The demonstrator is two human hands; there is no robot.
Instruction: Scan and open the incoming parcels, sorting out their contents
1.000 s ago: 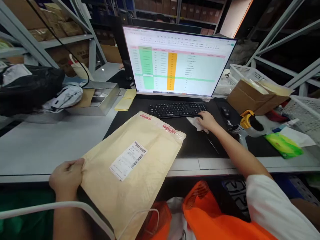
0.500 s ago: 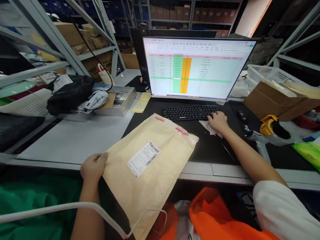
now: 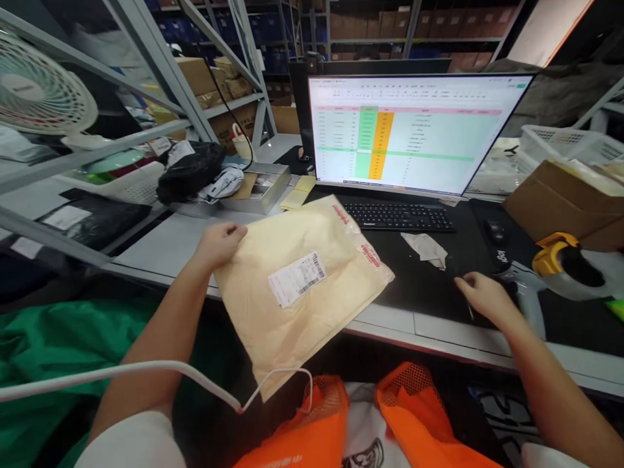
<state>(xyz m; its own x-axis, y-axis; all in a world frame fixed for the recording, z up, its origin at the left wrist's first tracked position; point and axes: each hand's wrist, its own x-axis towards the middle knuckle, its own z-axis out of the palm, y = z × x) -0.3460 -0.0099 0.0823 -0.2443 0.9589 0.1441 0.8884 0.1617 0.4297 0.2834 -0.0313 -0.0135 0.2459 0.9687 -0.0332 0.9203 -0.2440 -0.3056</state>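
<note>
A person's bare hands at a computer desk (image 3: 439, 327), seen from the head; the left hand (image 3: 219, 244) pinches the left edge of a pale yellow envelope (image 3: 302, 318), fingers closed on it; the right hand (image 3: 485, 299) has left the keyboard (image 3: 400, 216) and is now low over the desk's front edge, fingers curled beside a thin rod (image 3: 470, 311) (whether it grips the rod, I cannot tell).

The envelope is tilted above the desk's near edge, its white barcode label (image 3: 297, 279) facing up; its far end has shifted to cover part of the keyboard's left end, while its lower corner hangs past the edge over the lap; half a second ago that corner ran out of view.

A crumpled tissue (image 3: 425, 249) is uncovered between keyboard and right hand; a grey handled device (image 3: 532, 309), probably a scanner, lies just beyond the right wrist.

The monitor (image 3: 429, 130) shows the same spreadsheet layout; the typing seems paused, I judge, with the left hand alone keeping the envelope up.
</note>
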